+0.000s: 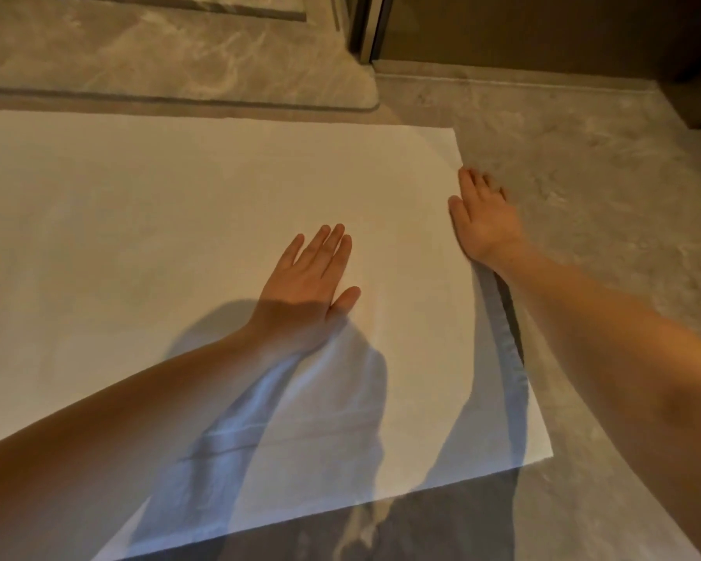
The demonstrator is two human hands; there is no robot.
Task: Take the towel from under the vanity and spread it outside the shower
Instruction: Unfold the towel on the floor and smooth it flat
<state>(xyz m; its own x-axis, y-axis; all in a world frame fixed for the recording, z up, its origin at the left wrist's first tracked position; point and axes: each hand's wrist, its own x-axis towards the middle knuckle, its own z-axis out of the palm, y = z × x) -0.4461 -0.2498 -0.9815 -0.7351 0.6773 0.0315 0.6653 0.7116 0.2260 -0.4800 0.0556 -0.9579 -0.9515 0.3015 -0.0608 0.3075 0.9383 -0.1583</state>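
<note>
A white towel (179, 220) lies spread flat on the grey marble floor, just in front of the raised shower sill (171, 100). My left hand (308, 281) rests palm down on the towel near its middle, fingers straight and together. At the towel's right edge, my right hand (482, 220) lies flat with straight fingers, half on the cloth and half on the floor. Arm shadows fall across the near part of the towel.
The shower floor (158, 46) lies beyond the sill, with a metal door frame post (367, 30) at the sill's right end. A dark wall panel (543, 30) runs along the back right. Bare marble floor (603, 196) extends to the right of the towel.
</note>
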